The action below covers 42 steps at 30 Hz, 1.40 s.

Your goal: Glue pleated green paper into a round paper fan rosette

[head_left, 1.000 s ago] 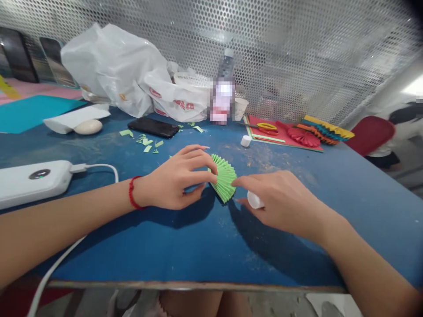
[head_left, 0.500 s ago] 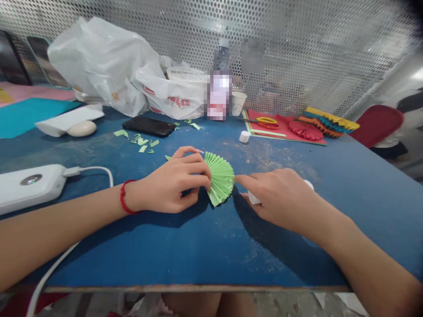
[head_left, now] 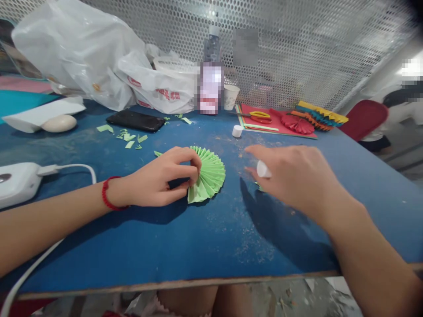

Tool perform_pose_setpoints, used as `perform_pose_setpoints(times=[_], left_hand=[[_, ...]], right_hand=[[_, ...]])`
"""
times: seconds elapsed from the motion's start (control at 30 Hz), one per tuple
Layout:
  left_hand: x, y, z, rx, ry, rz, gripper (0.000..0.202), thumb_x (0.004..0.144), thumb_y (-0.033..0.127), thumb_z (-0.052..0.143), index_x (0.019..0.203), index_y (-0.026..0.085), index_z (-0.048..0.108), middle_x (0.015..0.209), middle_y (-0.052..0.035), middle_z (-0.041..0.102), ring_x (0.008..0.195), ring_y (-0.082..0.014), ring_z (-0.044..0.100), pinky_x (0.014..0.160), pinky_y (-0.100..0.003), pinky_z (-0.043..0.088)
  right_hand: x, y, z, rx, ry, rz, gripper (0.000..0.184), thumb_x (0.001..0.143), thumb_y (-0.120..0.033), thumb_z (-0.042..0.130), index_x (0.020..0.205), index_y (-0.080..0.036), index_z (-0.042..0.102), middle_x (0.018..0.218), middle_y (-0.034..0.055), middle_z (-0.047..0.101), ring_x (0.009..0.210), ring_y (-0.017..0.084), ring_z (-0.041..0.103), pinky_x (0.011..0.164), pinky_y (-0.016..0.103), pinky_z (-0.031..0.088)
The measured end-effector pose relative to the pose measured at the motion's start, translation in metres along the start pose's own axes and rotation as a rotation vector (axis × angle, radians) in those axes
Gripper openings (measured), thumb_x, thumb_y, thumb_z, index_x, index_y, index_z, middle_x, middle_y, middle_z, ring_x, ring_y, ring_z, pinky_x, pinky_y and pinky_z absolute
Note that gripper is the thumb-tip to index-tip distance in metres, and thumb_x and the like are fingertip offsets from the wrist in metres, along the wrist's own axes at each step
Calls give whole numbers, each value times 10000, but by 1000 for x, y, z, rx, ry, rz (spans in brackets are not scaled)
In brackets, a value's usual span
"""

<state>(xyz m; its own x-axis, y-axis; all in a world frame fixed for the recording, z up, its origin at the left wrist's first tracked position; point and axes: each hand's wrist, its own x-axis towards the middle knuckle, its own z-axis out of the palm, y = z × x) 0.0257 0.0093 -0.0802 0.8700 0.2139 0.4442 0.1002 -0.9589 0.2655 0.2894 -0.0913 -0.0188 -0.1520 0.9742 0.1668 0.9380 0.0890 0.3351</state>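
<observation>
Pale green pleated paper fan, striped by its radiating folds. Deep blue table, flecked with pale dust (worn patches too). Red cord bracelet. Silver perforated metal screen, a dense dotted grid. Crimson paper rosette.

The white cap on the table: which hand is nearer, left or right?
Right. The right hand is below and right of the white cap; the left hand, on the green paper fan, is farther.

Unreadable red characters on plastic bag
</observation>
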Motion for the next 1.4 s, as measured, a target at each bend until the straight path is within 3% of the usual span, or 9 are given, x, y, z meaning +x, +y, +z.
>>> perform_pose_setpoints(times=[0.1, 0.17, 0.27, 0.4, 0.53, 0.6, 0.7, 1.03, 1.4], left_hand=[[-1, -1, -1, -3, 14, 8, 104, 799, 99, 508, 807, 185, 565, 1052, -77, 605, 946, -200, 567, 881, -353, 432], [0, -1, -1, 5, 4, 17, 95, 781, 102, 511, 793, 186, 554, 1038, -75, 616, 925, -204, 565, 871, -362, 431], [1, -1, -1, 13, -16, 15, 94, 784, 108, 507, 783, 192, 550, 1043, -71, 628, 922, -208, 566, 863, -361, 434], [0, -3, -3, -3, -18, 5, 105, 792, 104, 502, 749, 195, 530, 1053, -74, 624, 923, -201, 573, 847, -340, 451], [-2, -4, -5, -43, -33, -44, 116, 783, 103, 502, 718, 196, 529, 1026, -78, 623, 887, -190, 576, 813, -317, 474], [-2, -3, -6, -61, -39, -73, 120, 772, 104, 501, 699, 196, 526, 1005, -78, 622, 874, -189, 574, 806, -316, 476], [-1, -1, -7, -71, -34, -80, 128, 755, 94, 493, 671, 189, 507, 985, -78, 606, 849, -183, 567, 788, -318, 470], [-2, 1, -7, -74, -49, -44, 137, 748, 79, 486, 664, 187, 495, 977, -74, 600, 832, -174, 570, 765, -298, 481], [-1, -5, -3, -33, -28, -62, 95, 858, 131, 549, 851, 211, 599, 1045, -63, 588, 938, -184, 573, 858, -308, 471]], right_hand=[[-1, 26, -5, -51, 100, 242, 385, 905, -435, 565, 1207, -224, 673, 791, 113, 703, 719, 290, 652, 581, 316, 280], [-1, 41, -7, -20, 133, 300, 319, 873, -418, 601, 1096, -219, 713, 838, 121, 700, 782, 300, 644, 613, 331, 326], [2, 53, -4, 168, 61, 241, 197, 817, -352, 653, 924, -212, 741, 849, 88, 701, 822, 262, 630, 652, 325, 374], [10, 54, 5, 444, -80, 82, 188, 719, -232, 689, 892, -213, 758, 881, 34, 716, 797, 185, 634, 652, 277, 400], [15, 52, 12, 380, -222, 75, 265, 698, -288, 718, 957, -256, 763, 985, 25, 726, 838, 188, 640, 645, 279, 383], [16, 51, 12, 320, -302, 94, 273, 693, -360, 740, 950, -272, 763, 959, 24, 728, 830, 200, 635, 625, 284, 369], [16, 49, 11, 290, -364, 105, 206, 685, -337, 732, 883, -288, 765, 864, 8, 724, 782, 194, 628, 598, 281, 362], [19, 47, 12, 351, -338, 88, 166, 696, -247, 667, 830, -247, 765, 820, 20, 732, 722, 166, 625, 588, 269, 366], [17, 52, 12, 414, -296, 33, 157, 728, -296, 693, 849, -230, 768, 852, 27, 745, 752, 169, 643, 625, 252, 407]])
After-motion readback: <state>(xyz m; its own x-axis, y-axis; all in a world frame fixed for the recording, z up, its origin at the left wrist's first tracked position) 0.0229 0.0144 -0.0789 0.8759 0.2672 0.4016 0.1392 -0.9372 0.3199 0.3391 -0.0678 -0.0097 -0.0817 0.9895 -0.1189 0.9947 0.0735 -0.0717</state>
